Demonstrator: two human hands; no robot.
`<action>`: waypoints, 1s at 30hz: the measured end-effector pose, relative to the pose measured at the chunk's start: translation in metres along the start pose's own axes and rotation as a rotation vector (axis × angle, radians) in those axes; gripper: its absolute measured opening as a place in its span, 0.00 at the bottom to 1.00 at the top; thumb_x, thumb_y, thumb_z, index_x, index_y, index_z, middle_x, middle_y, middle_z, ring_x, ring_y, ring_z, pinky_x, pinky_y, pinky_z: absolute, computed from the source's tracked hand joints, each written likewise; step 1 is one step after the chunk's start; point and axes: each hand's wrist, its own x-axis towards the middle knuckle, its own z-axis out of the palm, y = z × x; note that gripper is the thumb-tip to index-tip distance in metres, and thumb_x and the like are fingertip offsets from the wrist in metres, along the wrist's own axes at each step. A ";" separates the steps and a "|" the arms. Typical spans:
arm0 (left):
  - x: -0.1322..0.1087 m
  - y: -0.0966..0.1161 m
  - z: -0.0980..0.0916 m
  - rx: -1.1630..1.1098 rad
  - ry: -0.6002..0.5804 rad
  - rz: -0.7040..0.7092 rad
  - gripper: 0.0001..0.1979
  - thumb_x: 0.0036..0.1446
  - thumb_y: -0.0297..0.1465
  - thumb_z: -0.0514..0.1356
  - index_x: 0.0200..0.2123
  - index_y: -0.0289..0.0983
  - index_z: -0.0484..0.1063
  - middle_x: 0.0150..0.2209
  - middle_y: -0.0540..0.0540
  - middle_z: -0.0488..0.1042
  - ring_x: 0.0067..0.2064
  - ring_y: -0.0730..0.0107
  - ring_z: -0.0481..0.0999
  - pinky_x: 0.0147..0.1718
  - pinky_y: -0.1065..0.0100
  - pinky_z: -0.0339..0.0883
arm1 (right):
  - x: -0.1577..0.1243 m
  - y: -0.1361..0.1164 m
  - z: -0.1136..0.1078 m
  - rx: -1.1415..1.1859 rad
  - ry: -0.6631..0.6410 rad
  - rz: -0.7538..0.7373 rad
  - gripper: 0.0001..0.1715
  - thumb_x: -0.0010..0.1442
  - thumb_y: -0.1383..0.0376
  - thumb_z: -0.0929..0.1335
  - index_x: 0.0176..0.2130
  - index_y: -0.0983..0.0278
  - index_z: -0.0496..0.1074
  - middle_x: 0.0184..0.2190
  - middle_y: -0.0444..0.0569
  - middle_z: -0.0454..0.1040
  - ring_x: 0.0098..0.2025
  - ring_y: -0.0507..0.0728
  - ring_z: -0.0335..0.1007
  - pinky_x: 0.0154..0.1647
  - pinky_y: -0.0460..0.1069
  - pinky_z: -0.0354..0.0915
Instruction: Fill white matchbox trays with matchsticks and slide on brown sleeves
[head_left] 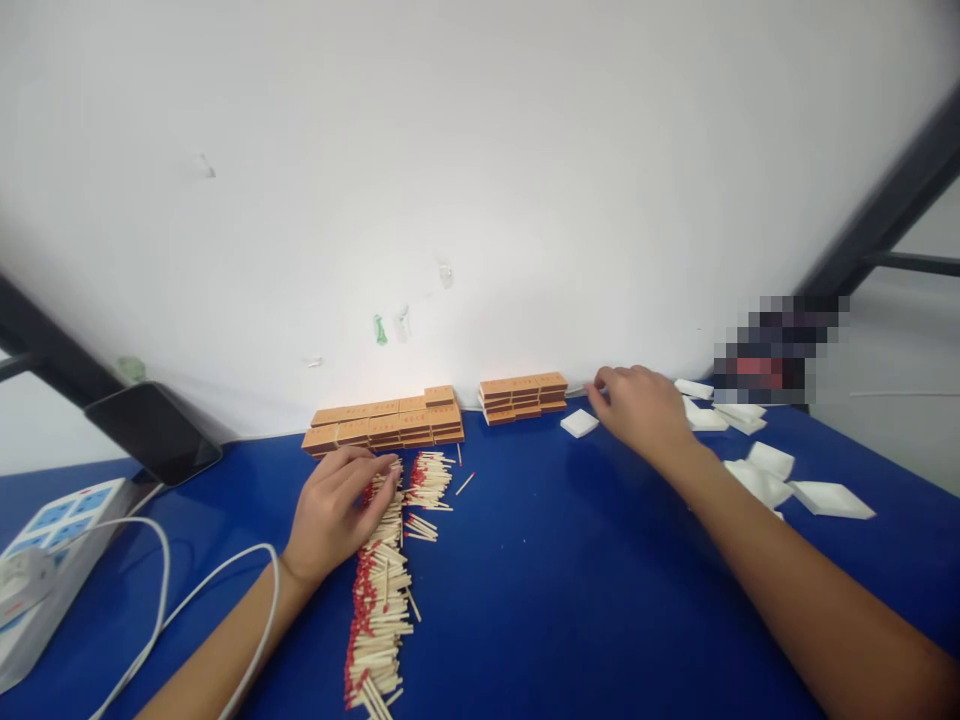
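Note:
A long row of red-headed matches (379, 630) runs toward me on the blue table. At its far end my left hand (334, 510) bends its thumb and fingers around some of the matches, fingertips close together. A smaller bunch of matches (430, 482) lies just right of those fingertips, with a few strays beside it. My right hand (641, 405) hovers near the back edge, fingers loosely curled, thumb apart, nothing visible in it. Left of it lies a small white tray-like piece (580, 423). Orange matchboxes (390, 424) are stacked against the wall, with a second matchbox stack (523, 397) further right.
Several more white pieces (771, 460) are scattered at the right, beyond and beside my right forearm. A power strip (64, 560) with a white cable (161, 560) sits at the left, the cable crossing my left forearm. A dark phone (154, 432) leans against the wall.

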 end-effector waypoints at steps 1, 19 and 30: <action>-0.002 -0.002 0.001 0.012 0.007 0.013 0.11 0.64 0.26 0.66 0.49 0.40 0.79 0.40 0.43 0.84 0.42 0.59 0.80 0.43 0.56 0.77 | 0.001 0.007 -0.002 -0.017 -0.010 0.019 0.21 0.72 0.61 0.60 0.41 0.68 0.79 0.35 0.63 0.81 0.39 0.67 0.74 0.35 0.55 0.55; 0.003 0.020 -0.002 0.010 -0.064 0.187 0.20 0.63 0.21 0.65 0.57 0.36 0.74 0.40 0.43 0.84 0.42 0.58 0.80 0.43 0.57 0.76 | -0.009 0.120 0.034 0.104 0.026 0.219 0.30 0.57 0.41 0.73 0.22 0.56 0.60 0.18 0.51 0.67 0.17 0.53 0.53 0.21 0.54 0.48; -0.001 0.020 0.000 -0.035 -0.095 0.151 0.17 0.66 0.22 0.63 0.56 0.37 0.75 0.39 0.44 0.82 0.41 0.59 0.79 0.41 0.57 0.75 | -0.002 0.126 0.045 0.109 -0.168 0.413 0.24 0.55 0.44 0.74 0.26 0.58 0.68 0.26 0.63 0.76 0.24 0.67 0.73 0.24 0.59 0.60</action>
